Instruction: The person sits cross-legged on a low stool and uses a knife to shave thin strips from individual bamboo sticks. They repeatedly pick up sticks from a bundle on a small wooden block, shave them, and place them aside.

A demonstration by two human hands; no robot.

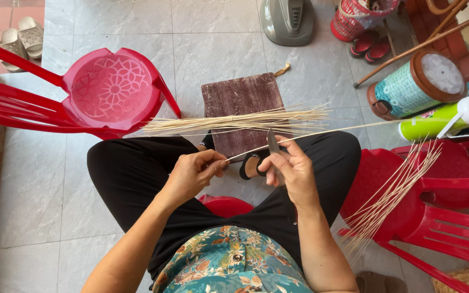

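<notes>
My left hand (194,172) pinches the near end of a long thin bamboo stick (321,132) that runs out to the right. My right hand (293,168) grips a small knife (273,141), blade up, laid against the stick close to the left fingertips. A loose bundle of similar pale sticks (240,122) lies across my knees and over a dark wooden board (241,100) on the floor. I sit with black trousers and a floral top.
A red plastic chair (109,89) lies tipped on the left. Another red chair (451,179) at right carries several more sticks (392,192). A teal canister (416,84), green bottle (443,118), red basket (356,19), grey appliance (289,20) and sandals (23,35) sit on the tiled floor.
</notes>
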